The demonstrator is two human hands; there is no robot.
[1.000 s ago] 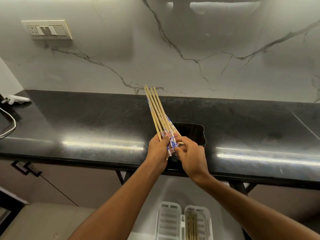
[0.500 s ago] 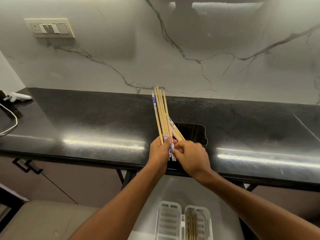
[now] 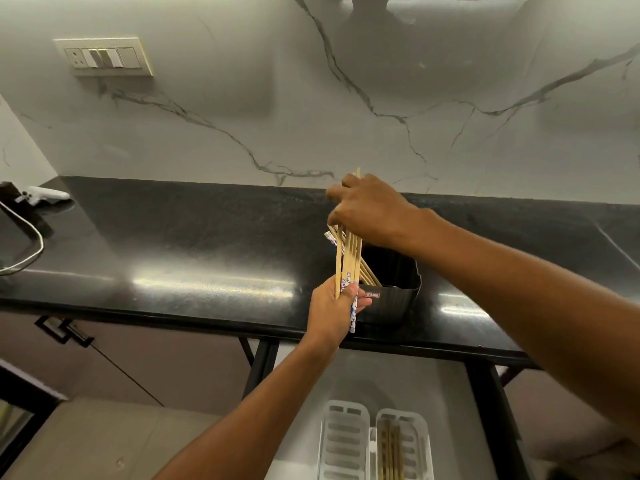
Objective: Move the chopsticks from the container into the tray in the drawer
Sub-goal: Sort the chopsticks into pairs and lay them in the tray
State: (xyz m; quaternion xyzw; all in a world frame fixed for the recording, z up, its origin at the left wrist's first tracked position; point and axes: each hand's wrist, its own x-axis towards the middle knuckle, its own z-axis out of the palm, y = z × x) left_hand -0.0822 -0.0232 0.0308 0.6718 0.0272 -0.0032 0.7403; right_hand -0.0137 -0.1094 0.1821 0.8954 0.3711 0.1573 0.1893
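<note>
Both hands are on one bundle of chopsticks (image 3: 348,258) that stands nearly upright just left of the black container (image 3: 394,292): the left hand (image 3: 334,308) is closed round the lower, paper-wrapped ends, in front of the container's left corner, and the right hand (image 3: 369,211) is curled over the upper ends, above the container, with one tip poking out past its fingers. A few more sticks lean loose inside the container, slanting up toward its left rim. The container sits near the front edge of the tabletop (image 3: 173,244), and the white tray (image 3: 341,441) lies in the open drawer (image 3: 346,375) below and in front of the container, with some chopsticks already lying in its right compartment. The step looks like squaring up the bundle before carrying it down. To do it well, the right hand should tap and level the tips while the left keeps a firm, even squeeze, so no stick slides out. The loose wrappers near the left hand could slip, so grip wood, not paper. Lift clear of the container's rim without snagging the sticks left inside, then lower the bundle lengthwise, in line with the tray's right compartment.
</note>
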